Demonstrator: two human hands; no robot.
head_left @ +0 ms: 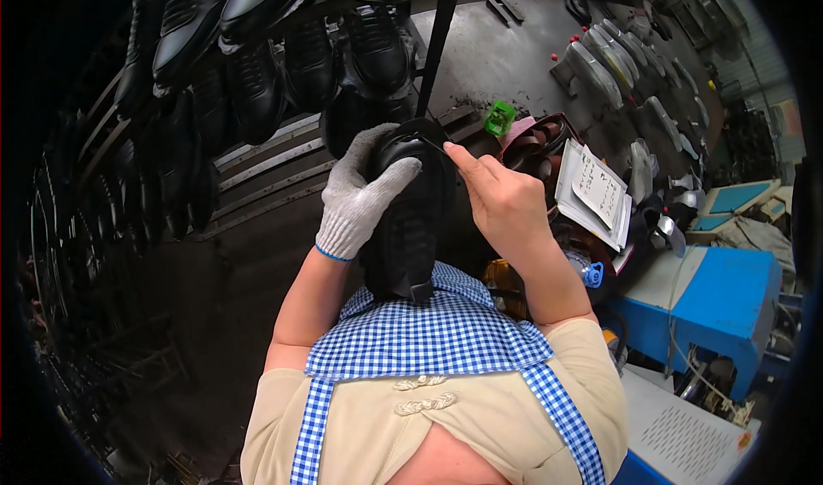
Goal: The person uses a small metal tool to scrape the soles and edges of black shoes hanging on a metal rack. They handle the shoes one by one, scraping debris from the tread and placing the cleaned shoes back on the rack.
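In front of my chest stands a black shoe [405,243], with one end toward my apron and the other away from me. My left hand [351,198], in a white knit glove, is wrapped round the far end, its thumb across the top. My bare right hand [507,206] is at the right edge of that same end. Its forefinger points to the shoe and the other fingers are curled in. A thin dark line runs from the fingertip to the shoe; whether it is a tool or a strip of material, I cannot tell.
A rack [266,146] with several black shoes fills the left and far left. At the far right, a grey table [467,56] bears pale shoe-shaped pieces [600,69]. Right of my hand are a green container [499,118], papers [591,189] and a blue machine [720,292].
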